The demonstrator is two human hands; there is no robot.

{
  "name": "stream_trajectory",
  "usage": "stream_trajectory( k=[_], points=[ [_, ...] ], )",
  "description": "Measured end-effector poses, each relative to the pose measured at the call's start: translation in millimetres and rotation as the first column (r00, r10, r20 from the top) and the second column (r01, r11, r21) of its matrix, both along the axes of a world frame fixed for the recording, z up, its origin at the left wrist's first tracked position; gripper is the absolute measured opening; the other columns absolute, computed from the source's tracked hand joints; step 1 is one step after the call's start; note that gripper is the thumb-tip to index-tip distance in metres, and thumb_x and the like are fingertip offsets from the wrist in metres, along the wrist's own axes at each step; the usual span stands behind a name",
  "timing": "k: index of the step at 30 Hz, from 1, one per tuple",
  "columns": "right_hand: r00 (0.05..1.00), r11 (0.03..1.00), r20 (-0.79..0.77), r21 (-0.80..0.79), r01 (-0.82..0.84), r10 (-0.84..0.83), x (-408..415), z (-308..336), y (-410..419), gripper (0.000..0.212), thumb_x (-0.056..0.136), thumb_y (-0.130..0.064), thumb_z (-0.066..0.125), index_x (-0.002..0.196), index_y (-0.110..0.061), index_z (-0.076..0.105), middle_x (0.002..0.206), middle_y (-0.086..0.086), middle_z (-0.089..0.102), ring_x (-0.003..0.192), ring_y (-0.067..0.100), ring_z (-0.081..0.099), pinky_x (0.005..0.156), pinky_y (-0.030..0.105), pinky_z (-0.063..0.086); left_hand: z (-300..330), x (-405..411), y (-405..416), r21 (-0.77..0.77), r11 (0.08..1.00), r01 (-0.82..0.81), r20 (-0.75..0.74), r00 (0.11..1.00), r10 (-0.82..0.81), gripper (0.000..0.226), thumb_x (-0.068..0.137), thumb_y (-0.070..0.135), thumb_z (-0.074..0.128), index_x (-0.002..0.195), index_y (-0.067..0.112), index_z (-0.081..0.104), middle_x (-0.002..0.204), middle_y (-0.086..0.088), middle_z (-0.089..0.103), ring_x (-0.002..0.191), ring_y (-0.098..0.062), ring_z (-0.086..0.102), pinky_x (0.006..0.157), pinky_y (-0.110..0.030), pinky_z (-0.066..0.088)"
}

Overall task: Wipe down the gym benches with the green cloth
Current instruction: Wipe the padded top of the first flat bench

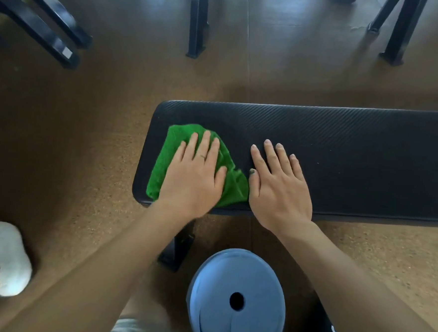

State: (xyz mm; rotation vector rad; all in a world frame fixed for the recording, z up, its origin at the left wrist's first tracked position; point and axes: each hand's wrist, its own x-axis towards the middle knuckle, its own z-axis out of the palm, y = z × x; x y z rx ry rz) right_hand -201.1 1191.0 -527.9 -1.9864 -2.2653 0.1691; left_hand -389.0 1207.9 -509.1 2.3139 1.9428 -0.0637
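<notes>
A black padded gym bench [356, 154] runs from the middle of the view off the right edge. The green cloth [233, 185] lies crumpled on the bench's left end. My left hand [196, 174] lies flat on top of the cloth, fingers spread, pressing it onto the pad. My right hand [278, 185] rests flat on the bare pad just right of the cloth, its thumb touching the cloth's edge and its fingers apart, holding nothing.
A blue round weight plate [237, 296] lies on the brown floor in front of the bench, beside the bench's black leg [178, 251]. Black frame legs [41, 21] [198, 21] [398, 30] stand behind. A white shoe [1, 257] is at lower left.
</notes>
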Motion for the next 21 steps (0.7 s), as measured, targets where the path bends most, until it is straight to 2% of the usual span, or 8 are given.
stream_trajectory(
  k=[2,4,7,14,18,21],
  points=[
    [1.0,0.999,-0.01,-0.035,-0.014,0.014,1.2,1.0,-1.1,0.063,0.104,-0.045,0.001,0.165,-0.029,0.004,0.174,0.0,0.002,0.16,0.02,-0.005,0.13,0.042,-0.001,3.3,-5.7,-38.2,-0.038,0.995,0.088,-0.025,0.996,-0.089,0.071,0.104,0.054,0.008,0.166,0.019,0.007,0.174,-0.002,0.003,0.161,-0.024,0.001,0.131,-0.046,0.008],
    [0.999,0.997,-0.042,-0.076,-0.024,0.021,2.7,6.4,3.7,0.062,0.105,-0.045,0.001,0.165,-0.03,0.002,0.174,-0.001,-0.002,0.16,0.018,-0.008,0.129,0.04,-0.006,6.3,-14.2,-31.5,-0.083,0.989,0.124,-0.034,0.991,-0.127,0.069,0.104,0.056,0.005,0.166,0.025,0.0,0.173,0.004,-0.004,0.16,-0.019,-0.006,0.131,-0.042,0.003],
    [0.999,0.993,-0.037,-0.11,-0.039,0.035,5.3,13.6,29.6,0.058,0.109,-0.044,0.008,0.165,-0.029,0.004,0.174,-0.002,-0.001,0.16,0.017,-0.007,0.129,0.041,-0.007,5.4,-13.9,22.1,-0.043,0.997,0.069,-0.01,0.998,-0.069,0.066,0.107,0.055,0.01,0.165,0.027,-0.003,0.173,0.007,-0.009,0.159,-0.016,-0.011,0.13,-0.039,-0.003],
    [0.999,0.998,-0.043,-0.054,-0.013,0.011,6.1,1.0,54.0,0.058,0.109,-0.045,0.01,0.165,-0.032,0.004,0.174,-0.005,-0.001,0.16,0.016,-0.007,0.129,0.043,-0.005,-5.7,-2.6,118.7,-0.015,0.998,-0.068,-0.048,0.997,0.067,0.064,0.11,0.049,0.011,0.166,0.021,0.002,0.174,-0.001,-0.002,0.16,-0.025,-0.005,0.13,-0.044,0.003],
    [0.998,0.999,-0.056,-0.05,-0.017,0.014,7.6,3.9,49.4,0.058,0.109,-0.042,0.01,0.165,-0.031,0.005,0.174,-0.005,0.0,0.16,0.015,-0.006,0.129,0.043,-0.004,3.8,6.9,70.8,-0.034,0.999,-0.017,-0.039,0.999,0.016,0.068,0.108,0.053,0.012,0.166,0.019,0.002,0.174,-0.004,-0.003,0.16,-0.027,-0.005,0.13,-0.047,0.002],
    [0.994,1.0,-0.113,-0.004,0.001,-0.002,7.1,4.9,44.3,0.059,0.109,-0.041,0.008,0.165,-0.026,0.016,0.173,-0.004,0.01,0.16,0.014,0.001,0.13,0.04,0.0,6.2,10.1,8.4,-0.047,0.995,0.089,-0.025,0.996,-0.091,0.073,0.103,0.058,0.008,0.166,0.022,0.006,0.174,0.001,0.0,0.161,-0.024,-0.002,0.13,-0.045,0.003]
  ],
)
